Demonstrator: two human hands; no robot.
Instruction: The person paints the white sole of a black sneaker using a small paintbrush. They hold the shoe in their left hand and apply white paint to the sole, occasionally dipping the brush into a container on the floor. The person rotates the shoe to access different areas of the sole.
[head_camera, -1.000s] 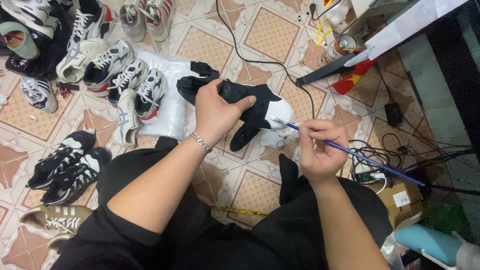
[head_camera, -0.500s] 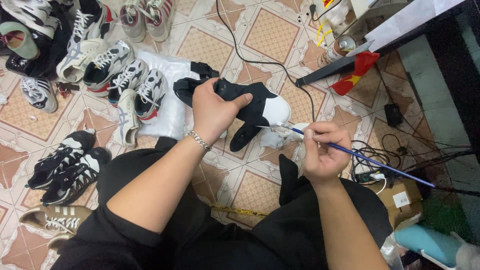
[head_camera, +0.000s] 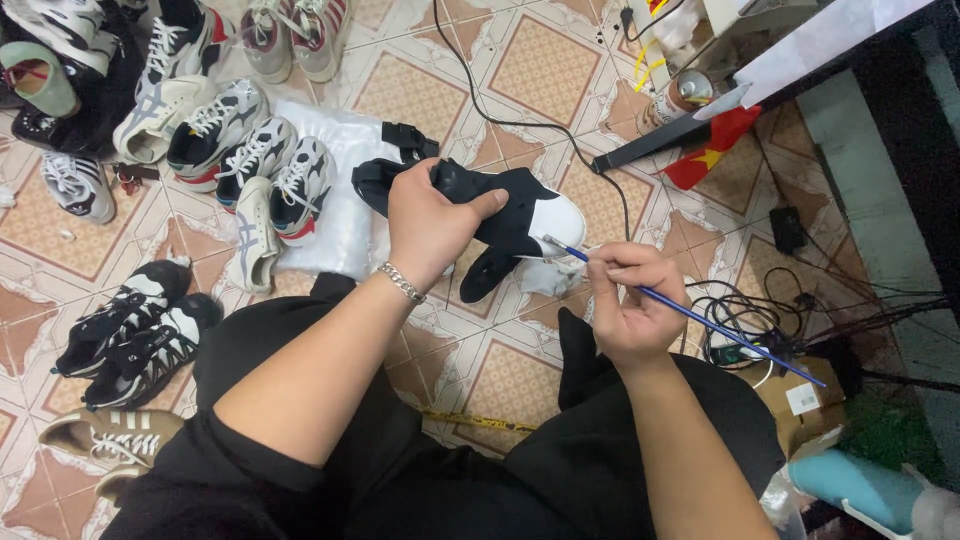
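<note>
You are risking a stray mark: the tip of the thin blue-handled brush (head_camera: 690, 312) is resting at the white toe cap of the black-and-white low-top shoe (head_camera: 500, 210), right beside the black upper, so any tremor or shift of the shoe would likely be carrying the brush across the colour boundary. You are also holding the shoe in mid-air above the tiled floor (head_camera: 545, 70), unsupported; a slackening hold would probably be letting it rotate away from the brush or drop. The long handle is trailing toward 4 o'clock over the tangle of black cables (head_camera: 760, 310), and snagging there could be jerking the tip. A crumpled white cloth (head_camera: 545, 278) is lying just below the toe, at 6 o'clock from it. Your left hand (head_camera: 432, 222) is wrapping around the middle of the shoe, fingers curled over the top and thumb pointing toward 3 o'clock, firmly clenched on it. Your right hand (head_camera: 630, 305) is pinching the brush near its front end between thumb and fingertips, the remaining fingers folded in, closed tight on the handle. The shoe is sitting at about 12 o'clock from your lap, with rows of assorted sneakers (head_camera: 215, 140) lying at 10 o'clock, well apart.
</note>
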